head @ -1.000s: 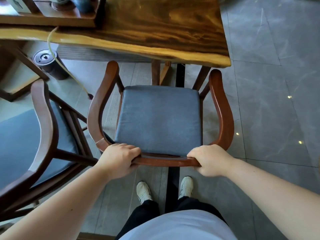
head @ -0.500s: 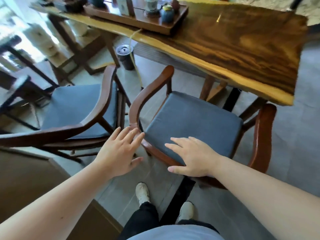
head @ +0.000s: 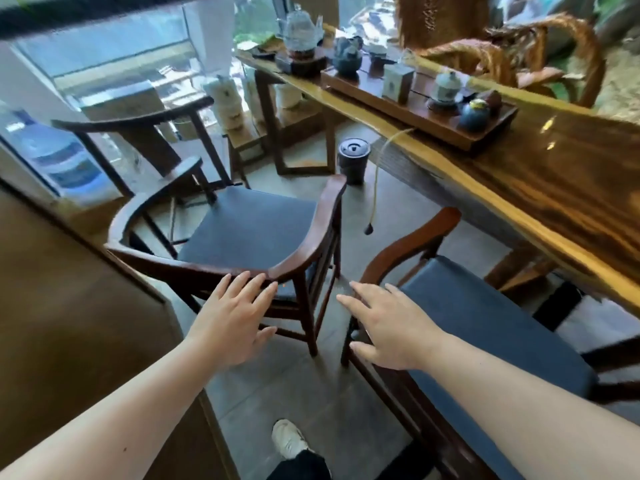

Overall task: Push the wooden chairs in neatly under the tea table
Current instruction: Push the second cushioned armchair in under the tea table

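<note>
Both of my hands were spread flat and held nothing. My left hand [head: 237, 322] hung with its fingertips [head: 242, 279] at the curved back rail of the second chair [head: 249, 233]; the blur left me unsure whether they touched the wood or hovered just above it. My right hand [head: 388, 327] was open too, palm down, over the back corner of the near chair [head: 485, 317], near the end of its armrest and gripping nothing.

That was the only view I had, from my head looking down. The near chair sat beside the tea table [head: 561, 188], its seat front close under the table edge, so I judged it done or nearly so. The second chair stood well apart from the table, turned at an angle, its seat wholly clear of the top.

To do this step well, I reckoned I should take the back rail with both hands, one near each end, so the chair would not swivel. I would square it to the table edge first, then slide it straight. The dark bin [head: 354, 161] and the dangling cord [head: 375, 188] under the table sat near its path, so a slow push seemed wise.
</note>
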Demonstrator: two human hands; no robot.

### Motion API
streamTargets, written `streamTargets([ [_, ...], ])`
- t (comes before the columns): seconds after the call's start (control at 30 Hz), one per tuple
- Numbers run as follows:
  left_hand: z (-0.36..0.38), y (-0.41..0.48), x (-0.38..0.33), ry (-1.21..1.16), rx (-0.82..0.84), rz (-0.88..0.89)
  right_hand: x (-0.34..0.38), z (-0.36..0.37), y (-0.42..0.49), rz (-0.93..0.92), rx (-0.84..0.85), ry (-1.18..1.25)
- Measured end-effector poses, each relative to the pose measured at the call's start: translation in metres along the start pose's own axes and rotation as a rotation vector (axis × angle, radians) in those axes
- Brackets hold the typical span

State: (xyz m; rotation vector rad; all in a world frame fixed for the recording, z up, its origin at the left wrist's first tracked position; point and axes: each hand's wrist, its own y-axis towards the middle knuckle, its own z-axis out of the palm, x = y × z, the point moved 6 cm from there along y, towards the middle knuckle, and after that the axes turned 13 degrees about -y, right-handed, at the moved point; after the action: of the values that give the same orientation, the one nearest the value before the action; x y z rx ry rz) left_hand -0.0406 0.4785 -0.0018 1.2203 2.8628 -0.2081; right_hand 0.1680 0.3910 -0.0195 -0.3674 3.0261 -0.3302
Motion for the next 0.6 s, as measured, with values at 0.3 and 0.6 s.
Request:
streamTargets([
  [0.3,0.011,0.021,0.108,-0.001,0.087,-0.097,0.032,-0.002,0.110,-0.060,0.103,-0.034],
  [0.6,0.028,0.054,0.149,-0.008,0.127,-0.074,0.026,0.011,0.191,-0.198,0.176,-0.132],
])
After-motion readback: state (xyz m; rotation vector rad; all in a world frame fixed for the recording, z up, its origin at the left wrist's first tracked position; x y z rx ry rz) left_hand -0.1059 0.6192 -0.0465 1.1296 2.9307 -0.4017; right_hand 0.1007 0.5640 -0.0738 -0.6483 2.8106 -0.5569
